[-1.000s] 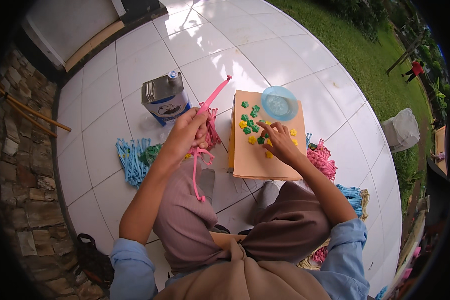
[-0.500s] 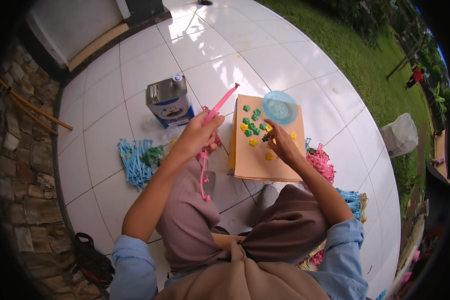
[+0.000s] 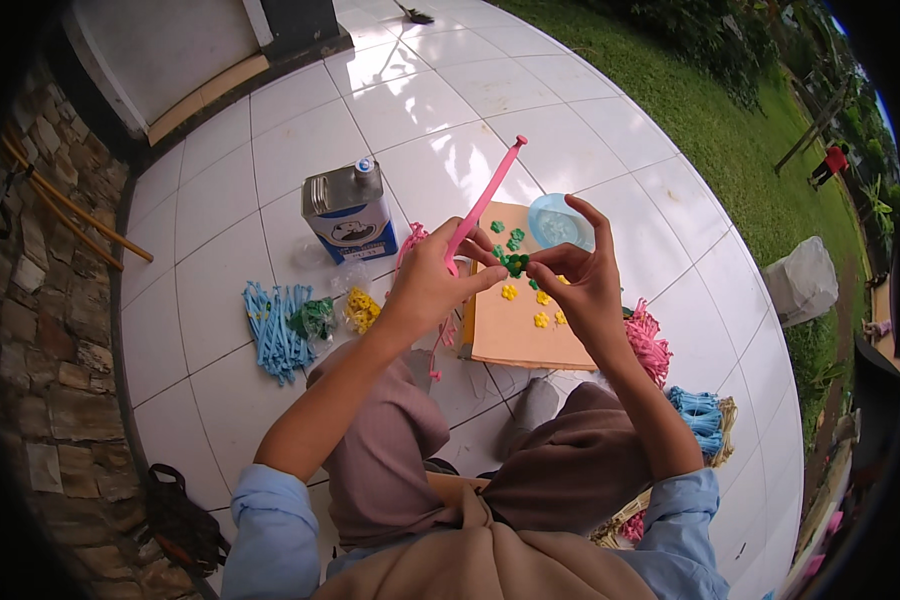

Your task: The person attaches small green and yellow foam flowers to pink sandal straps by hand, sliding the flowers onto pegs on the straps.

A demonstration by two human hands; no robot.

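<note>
My left hand (image 3: 432, 278) is closed round a long pink plastic strap (image 3: 490, 195) with a knobbed end, which slants up past my fingers. Its thumb and fingertips also meet a small green plastic flower (image 3: 516, 264). On the flower's other side my right hand (image 3: 592, 285) pinches it between thumb and forefinger, other fingers raised. Below both hands lies a tan cardboard-topped stack (image 3: 515, 345) with loose green flowers (image 3: 497, 227) and yellow flowers (image 3: 541, 320). A translucent blue bowl (image 3: 555, 222) sits at its far edge, partly behind my right hand.
A blue-and-silver metal can (image 3: 350, 215) stands left of the stack. Nearer are bundled blue straps (image 3: 278, 330), a bag of green pieces (image 3: 314, 318) and a bag of yellow pieces (image 3: 361, 310). To the right lie pink straps (image 3: 648, 345) and blue straps (image 3: 697, 418).
My right hand has lifted a green flower from the stack to my left hand. The left hand, still gripping the pink strap, has moved right to meet it.
</note>
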